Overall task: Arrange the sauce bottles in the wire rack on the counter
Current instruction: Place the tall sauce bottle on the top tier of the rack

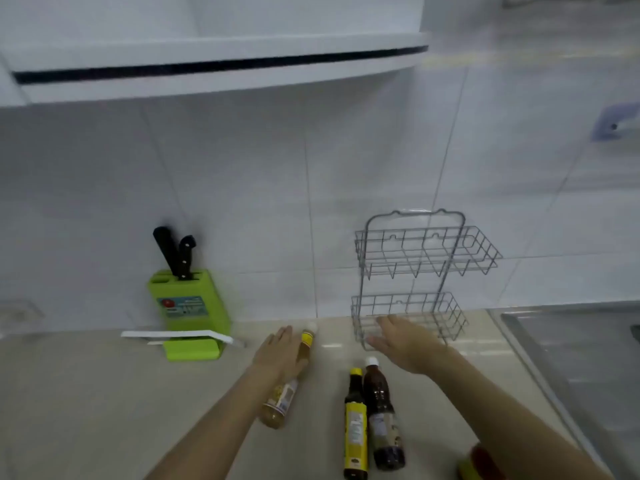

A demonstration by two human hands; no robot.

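Observation:
A grey two-tier wire rack (426,258) stands empty against the tiled wall on the counter. My right hand (401,341) is spread flat in front of its lower basket, holding nothing. My left hand (277,351) is flat and open beside an amber bottle (287,386) with a white cap, which lies on the counter partly under my wrist. A dark bottle with a yellow label (355,427) and a dark brown bottle with a white cap (382,414) lie side by side nearer me. A red-and-yellow bottle (474,462) peeks out under my right forearm.
A green knife block (188,313) with black-handled knives stands at the left by the wall, a white utensil (180,336) resting on its base. A steel sink (581,358) lies to the right. A range hood (214,64) hangs overhead.

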